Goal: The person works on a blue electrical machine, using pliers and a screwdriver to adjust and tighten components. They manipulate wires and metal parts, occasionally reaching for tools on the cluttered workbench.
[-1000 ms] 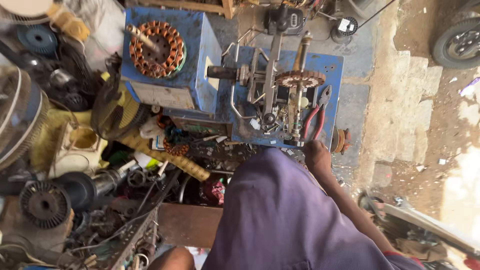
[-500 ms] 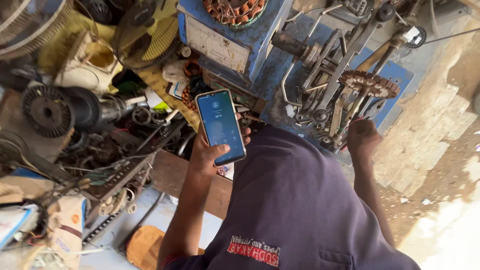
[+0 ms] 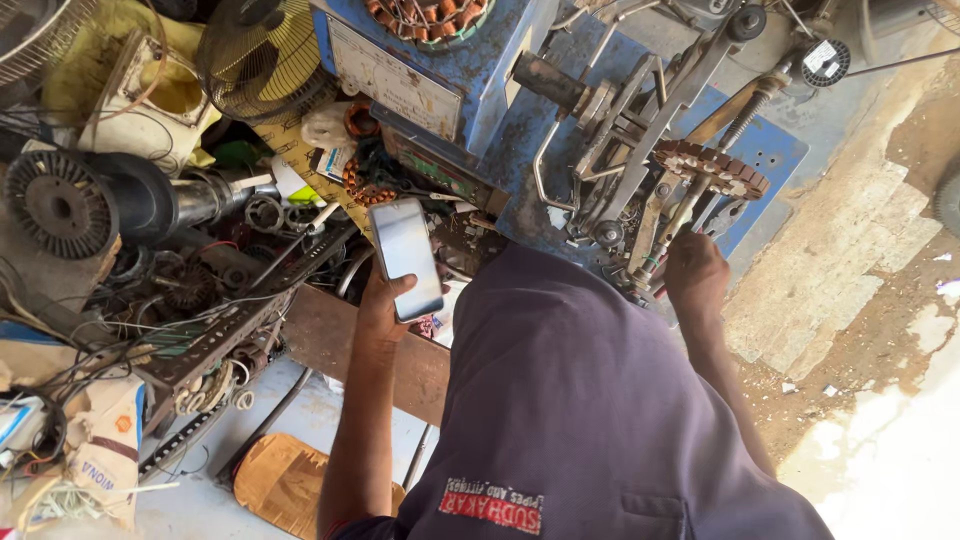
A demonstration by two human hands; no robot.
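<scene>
Far left: a dark ribbed round motor rotor (image 3: 58, 203) lies on the cluttered surface (image 3: 330, 335) amid loose wires, with a perforated grey metal strip (image 3: 215, 335) running diagonally beside it. A black wire fan guard (image 3: 255, 50) stands behind, near the top edge.

Centre-left: the left hand (image 3: 385, 305) is closed around a slim rectangular smartphone with a pale glossy screen (image 3: 405, 255), thumb hooked over the lower right edge, screen tilted up toward the head camera. The phone hangs above the clutter, just in front of the blue-painted metal winding machine (image 3: 500, 130). A copper-wound stator (image 3: 420, 15) sits on top of the machine's box.

Centre-right: the brown toothed gear wheel (image 3: 712, 172) sits on a threaded shaft on the machine's frame. The right hand (image 3: 697, 275) is curled shut at the base of that shaft, just below the gear. Whether it grips a handle or only presses against the metal I cannot tell; the fingers are hidden.

Judgement on doing this well: attention is split. The phone grip looks secure but one-handed, over hard scrap, so a firm thumb matters. The right hand is close to gear teeth and linkages; better to look at the machine before turning anything, and to keep the purple shirt (image 3: 580, 400) fabric away from the gear.

Far right: bare cracked concrete floor (image 3: 850, 300).
</scene>
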